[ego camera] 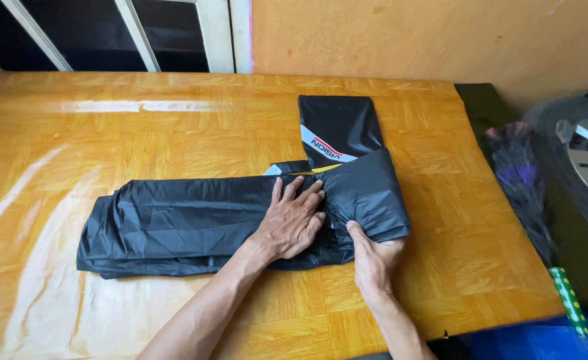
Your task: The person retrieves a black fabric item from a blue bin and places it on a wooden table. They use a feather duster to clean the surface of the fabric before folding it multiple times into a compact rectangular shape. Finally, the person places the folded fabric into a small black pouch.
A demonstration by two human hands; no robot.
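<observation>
On the left half of the wooden table [174,120], well in from its left edge, the long folded run of the black garment [174,227] lies flat, stretching lengthwise toward the middle, its shiny fabric creased and stacked in layers. Your left hand [291,221] rests on top of it near the centre of the table, palm down, fingers spread wide and pressed flat against the cloth, holding nothing. Just beside it, your right hand [372,257] comes up from the near edge and pinches the lower edge of the folded-over flap between thumb and fingers; the thumb lies on top of the fabric, the fingers tucked under it. That flap crosses the long run at an angle, and a further part of the garment, with a white and red stripe, reaches away toward the far edge of the table. Past the right edge you have a duster [522,180] with dark purple strands and a green spotted handle, and beyond it a wheel [584,160] with a grey hub.
</observation>
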